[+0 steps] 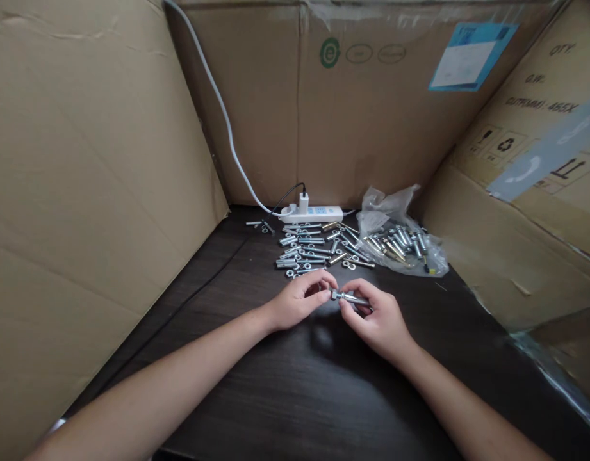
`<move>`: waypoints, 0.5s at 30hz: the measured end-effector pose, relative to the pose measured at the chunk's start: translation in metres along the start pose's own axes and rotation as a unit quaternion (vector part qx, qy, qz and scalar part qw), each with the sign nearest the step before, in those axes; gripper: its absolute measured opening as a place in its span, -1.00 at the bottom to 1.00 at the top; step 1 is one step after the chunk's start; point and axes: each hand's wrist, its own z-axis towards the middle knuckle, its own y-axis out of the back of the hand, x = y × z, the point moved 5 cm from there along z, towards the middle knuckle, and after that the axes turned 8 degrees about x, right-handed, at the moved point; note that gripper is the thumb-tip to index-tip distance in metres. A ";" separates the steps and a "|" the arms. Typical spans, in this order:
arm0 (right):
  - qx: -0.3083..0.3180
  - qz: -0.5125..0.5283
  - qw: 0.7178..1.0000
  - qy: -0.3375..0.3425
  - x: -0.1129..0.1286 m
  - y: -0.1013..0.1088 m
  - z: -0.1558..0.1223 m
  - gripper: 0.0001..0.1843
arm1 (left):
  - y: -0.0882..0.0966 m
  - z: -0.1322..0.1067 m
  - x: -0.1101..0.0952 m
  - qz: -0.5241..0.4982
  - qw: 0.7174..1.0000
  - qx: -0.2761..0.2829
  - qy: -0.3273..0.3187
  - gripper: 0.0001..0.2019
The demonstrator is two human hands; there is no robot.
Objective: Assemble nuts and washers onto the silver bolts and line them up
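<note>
Both my hands meet above the dark table around one metal expansion bolt [355, 298], which lies roughly level. A hex nut [334, 294] shows at its left end, with a washer close beside it. The thumb and fingers of my left hand [302, 299] are closed at the nut end. My right hand [378, 319] pinches the bolt along its sleeve, whose far end is partly hidden by the fingers. Just beyond my hands lie loose bolts, sleeves, nuts and washers [311, 250] in rough rows.
A clear plastic bag [432, 253] with several bolts lies at the back right. Behind the loose parts is a white power strip [318, 214] with a plugged-in charger. A black cable [198, 289] crosses the table's left side. Cardboard walls [256, 128] enclose the dark table [275, 397].
</note>
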 end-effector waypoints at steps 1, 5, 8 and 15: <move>0.000 0.000 1.000 0.000 0.000 0.000 0.000 -0.90 | 0.000 0.000 0.000 -0.011 1.000 0.001 -0.002 -0.82; 0.000 0.001 1.000 -0.005 -0.001 0.000 0.000 -0.89 | 0.001 0.000 0.000 -0.018 1.000 0.007 -0.012 -0.82; 0.000 -0.003 1.000 -0.007 -0.001 0.000 0.000 -0.88 | 0.001 0.001 0.000 -0.008 1.000 0.009 -0.017 -0.82; 0.003 -0.003 1.000 -0.003 -0.001 0.000 0.000 -0.88 | 0.001 0.001 0.001 -0.006 1.000 0.006 0.002 -0.83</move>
